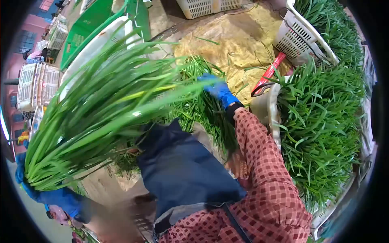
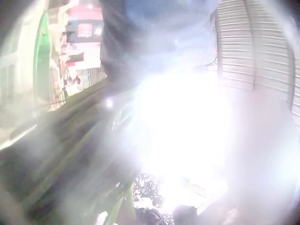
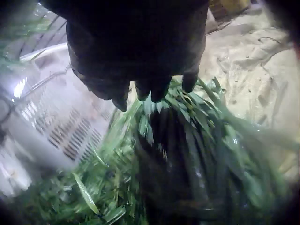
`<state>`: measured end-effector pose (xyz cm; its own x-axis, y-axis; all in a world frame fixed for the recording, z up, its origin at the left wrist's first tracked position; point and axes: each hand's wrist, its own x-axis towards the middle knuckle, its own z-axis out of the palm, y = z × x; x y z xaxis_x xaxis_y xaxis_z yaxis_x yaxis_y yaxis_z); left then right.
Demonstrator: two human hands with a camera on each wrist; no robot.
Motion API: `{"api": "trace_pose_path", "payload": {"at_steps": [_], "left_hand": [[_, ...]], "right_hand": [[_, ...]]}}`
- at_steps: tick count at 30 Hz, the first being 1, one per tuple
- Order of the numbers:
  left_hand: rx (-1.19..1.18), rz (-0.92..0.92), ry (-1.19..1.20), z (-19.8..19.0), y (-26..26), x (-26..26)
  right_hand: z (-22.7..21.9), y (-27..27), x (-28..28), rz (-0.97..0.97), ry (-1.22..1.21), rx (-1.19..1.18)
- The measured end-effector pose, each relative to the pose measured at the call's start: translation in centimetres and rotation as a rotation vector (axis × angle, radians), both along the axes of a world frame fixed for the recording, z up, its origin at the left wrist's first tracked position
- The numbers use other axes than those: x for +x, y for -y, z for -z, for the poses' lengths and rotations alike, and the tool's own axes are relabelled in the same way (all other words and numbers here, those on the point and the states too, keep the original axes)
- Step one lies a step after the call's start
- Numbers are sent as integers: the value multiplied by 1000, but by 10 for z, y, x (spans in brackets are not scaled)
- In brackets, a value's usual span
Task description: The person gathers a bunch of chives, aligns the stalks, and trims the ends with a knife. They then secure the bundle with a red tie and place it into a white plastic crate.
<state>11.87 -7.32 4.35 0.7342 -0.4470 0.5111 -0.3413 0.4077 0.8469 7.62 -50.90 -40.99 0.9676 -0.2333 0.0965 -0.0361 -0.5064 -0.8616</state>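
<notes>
A large bunch of long green leaves (image 1: 105, 109) fans out across the left of the head view. My blue-gloved left hand (image 1: 52, 194) grips its base ends at the lower left. The left wrist view shows dark blurred leaves (image 2: 61, 159) beside strong glare. My blue-gloved right hand (image 1: 219, 90) is over a pile of greens (image 1: 194, 105) on the ground. In the right wrist view that hand (image 3: 140, 51), dark against the light, points its fingers down at the leaf tips (image 3: 183, 108); whether it grips any is hidden.
Crates heaped with greens (image 1: 320, 133) stand on the right, a white crate (image 1: 300, 36) at the upper right. Yellow sacking (image 1: 231, 44) covers the ground ahead, with a red object (image 1: 269, 73) on it. A green crate (image 1: 87, 32) is at the upper left, stacked white crates (image 1: 38, 87) farther left.
</notes>
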Motion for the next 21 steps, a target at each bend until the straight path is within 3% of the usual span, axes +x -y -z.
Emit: {"api": "trace_pose_path", "payload": {"at_steps": [2,4,6,8,9,10,11,12,14,16,18,19,21], "left_hand": [[381,-1128,481,-22,-13,-28],[434,-1254,446,-50,-33,-61],[376,-1239,434,-62,-36,-92],[294,-1387,315,-74,-40,-119],[550,-1405,406,-77,-70,-135],[547,-1410,395,-79,-96,-151],[513,-1376,305,-79,-108,-162],[476,-1340,218,-76,-121,-170],[410,-1354,196,-53,-151,-182],[306,-1478,96,-31,-161,-188],[261,-1548,30,-18,-157,-182],[323,-1562,47,-8,-118,-180],[455,-1587,80,2,-99,-172]], "right_hand": [[-49,-9,10,318,109,718],[-96,-9,18,322,185,783],[-138,-10,22,330,258,836],[-169,-21,26,286,451,651],[-168,-21,29,287,340,481],[-162,-24,23,281,336,472],[-161,-26,12,187,197,102],[-156,-27,2,91,56,-267],[-107,-35,-12,-315,-195,-697],[-53,-52,-28,-689,-321,-888],[-4,-70,-53,-773,-191,-939],[18,-73,-60,-786,-202,-939],[46,-75,-72,-615,378,-1013]]}}
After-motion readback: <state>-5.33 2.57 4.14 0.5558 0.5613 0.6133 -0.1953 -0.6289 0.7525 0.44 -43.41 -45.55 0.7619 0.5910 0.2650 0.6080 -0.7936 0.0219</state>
